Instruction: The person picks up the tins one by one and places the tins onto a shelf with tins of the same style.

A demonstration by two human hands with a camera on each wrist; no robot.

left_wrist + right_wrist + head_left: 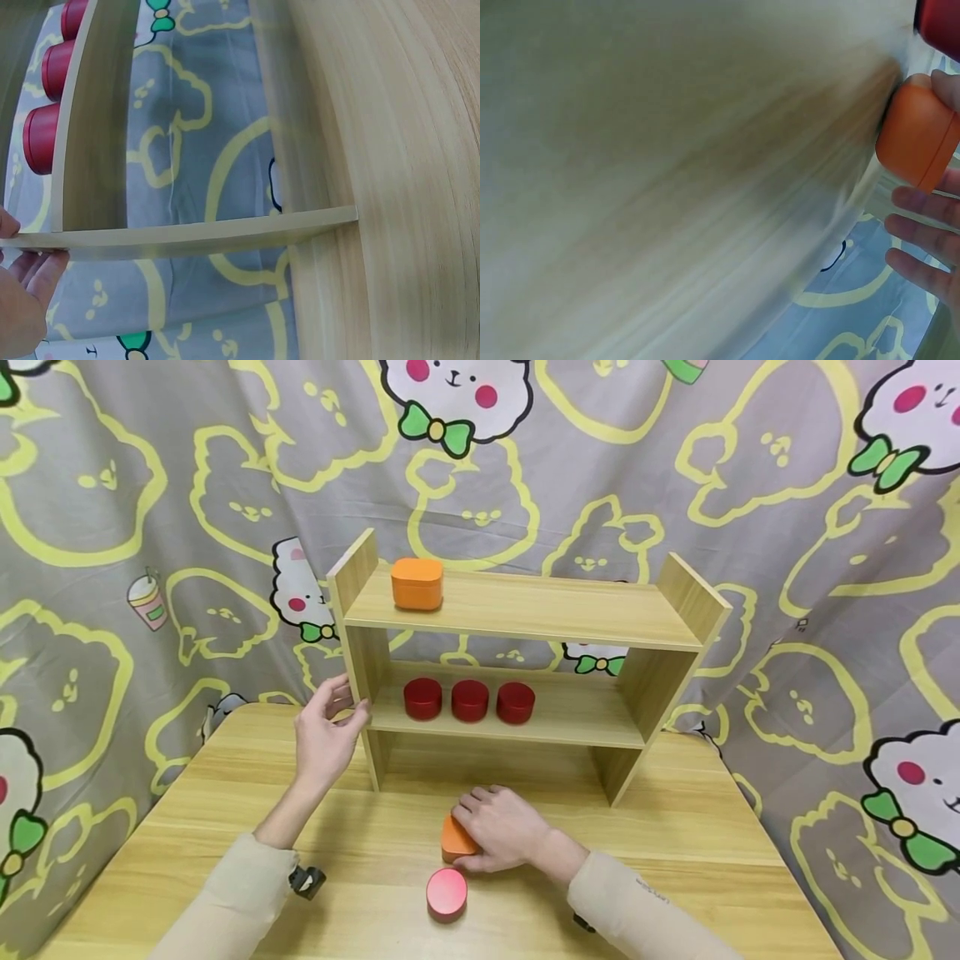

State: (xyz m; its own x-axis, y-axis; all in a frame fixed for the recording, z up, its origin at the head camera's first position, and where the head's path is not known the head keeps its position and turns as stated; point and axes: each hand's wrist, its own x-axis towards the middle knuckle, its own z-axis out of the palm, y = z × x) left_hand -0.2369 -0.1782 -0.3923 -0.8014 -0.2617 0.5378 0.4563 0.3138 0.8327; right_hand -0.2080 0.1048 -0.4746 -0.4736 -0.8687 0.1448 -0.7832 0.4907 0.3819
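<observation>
- Left hand: I find it gripping the left side panel of the shelf unit, thumb on one face, fingers on the other.
- Right hand: I record it holding the orange box between thumb and fingers.
- Orange box: located at the worktop, before the shelf unit's front edge, left of its middle; resting or slightly raised, I cannot tell.
- Red tin: just beside the orange box, nearer the worktop's near edge.
- Three red tins: in a row on the middle board, towards its left end.
- Second orange box: on the top board, near its left end.
</observation>
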